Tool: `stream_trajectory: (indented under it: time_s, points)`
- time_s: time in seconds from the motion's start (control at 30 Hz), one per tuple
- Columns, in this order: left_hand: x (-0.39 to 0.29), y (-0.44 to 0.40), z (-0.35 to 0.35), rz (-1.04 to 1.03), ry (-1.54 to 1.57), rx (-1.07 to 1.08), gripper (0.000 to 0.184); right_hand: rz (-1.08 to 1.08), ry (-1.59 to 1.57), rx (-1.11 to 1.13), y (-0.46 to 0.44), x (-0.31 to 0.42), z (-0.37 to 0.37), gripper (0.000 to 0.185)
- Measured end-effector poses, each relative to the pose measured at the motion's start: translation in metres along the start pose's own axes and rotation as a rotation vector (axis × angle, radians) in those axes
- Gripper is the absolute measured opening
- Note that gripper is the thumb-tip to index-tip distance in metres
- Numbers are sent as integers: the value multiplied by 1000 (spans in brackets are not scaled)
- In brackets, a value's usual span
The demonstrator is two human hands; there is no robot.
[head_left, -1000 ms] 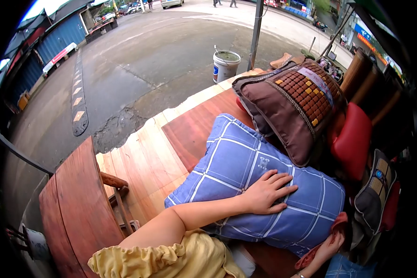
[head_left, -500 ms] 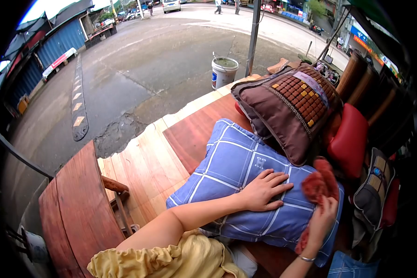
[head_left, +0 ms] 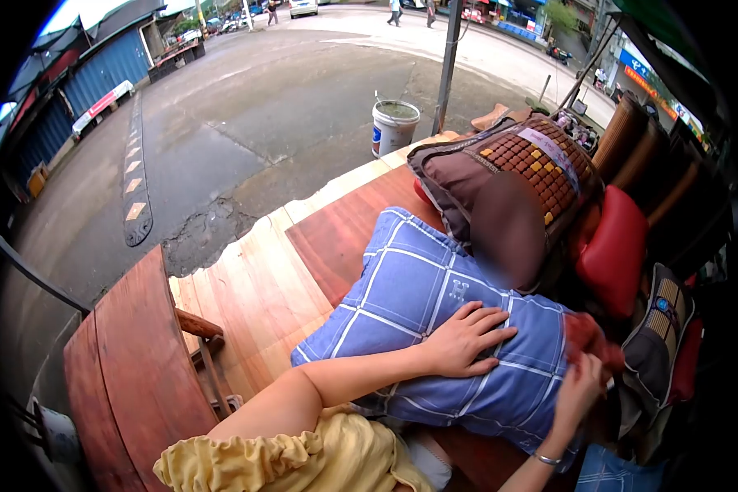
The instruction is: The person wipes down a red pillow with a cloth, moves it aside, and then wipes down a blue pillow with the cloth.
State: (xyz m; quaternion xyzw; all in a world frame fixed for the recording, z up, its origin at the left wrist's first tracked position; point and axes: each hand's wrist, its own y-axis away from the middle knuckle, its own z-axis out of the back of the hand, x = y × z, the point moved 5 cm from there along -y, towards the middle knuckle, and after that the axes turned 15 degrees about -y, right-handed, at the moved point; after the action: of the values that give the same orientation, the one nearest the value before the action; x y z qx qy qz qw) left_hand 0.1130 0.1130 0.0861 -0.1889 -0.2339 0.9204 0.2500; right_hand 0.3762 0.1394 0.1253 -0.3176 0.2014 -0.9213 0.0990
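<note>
A blue pillow (head_left: 402, 271) with white check lines lies on the wooden surface in front of me. My left hand (head_left: 467, 338) rests flat on its middle, fingers spread. At the pillow's right end, my right hand (head_left: 580, 392), with a bracelet at the wrist, is closed on a red, fuzzy cloth (head_left: 586, 338). The cloth is bunched and somewhat blurred against the pillow's right edge. Just beyond the pillow leans a brown cushion (head_left: 467, 176) with a beaded panel.
A red cushion (head_left: 613, 254) and a dark cushion with a tan stripe (head_left: 660, 336) stand at the right. The wooden bench (head_left: 131, 353) is at the left. Pale planks (head_left: 246, 303) border the pavement, where a white bucket (head_left: 395, 131) stands near a post (head_left: 448, 70).
My right hand has shifted slightly right, taking the red cloth lower and toward the pillow's right edge. My left hand stays on the pillow.
</note>
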Motion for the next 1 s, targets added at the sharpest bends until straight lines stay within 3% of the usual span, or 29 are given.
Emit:
stream_trajectory:
  time_s: [0.07, 0.13, 0.23, 0.33, 0.4, 0.6, 0.67, 0.77, 0.87, 1.0]
  points:
    - [0, -1, -2, -4, -28, 75, 59, 253, 12, 91, 3, 71, -30, 28]
    - [3, 1, -7, -3, -59, 144, 57, 328, 88, 182, 13, 115, -59, 30]
    - [11, 5, -6, 10, -41, 43, 53, 344, 36, 165, 12, 114, -62, 32]
    - [6, 4, -5, -30, -35, 89, 56, 209, 4, 59, 3, 61, -40, 33]
    - [2, 3, -1, -31, 17, -10, 59, 58, 51, 32, -3, 3, -19, 30]
    - [1, 4, 1, -43, 41, -40, 63, -267, 132, -90, 18, -130, 28, 29]
    - [0, 4, 2, -47, 49, -46, 63, -279, 149, -90, 27, -151, 29, 28]
    - [-1, 5, 2, -27, 28, -15, 62, -98, 209, -50, 21, -103, 24, 27]
    - [1, 4, 1, -17, 17, 14, 63, -25, 67, -12, 6, -9, -1, 24]
    - [2, 4, -2, -14, -17, -2, 60, 357, 91, 152, 7, 104, -54, 33]
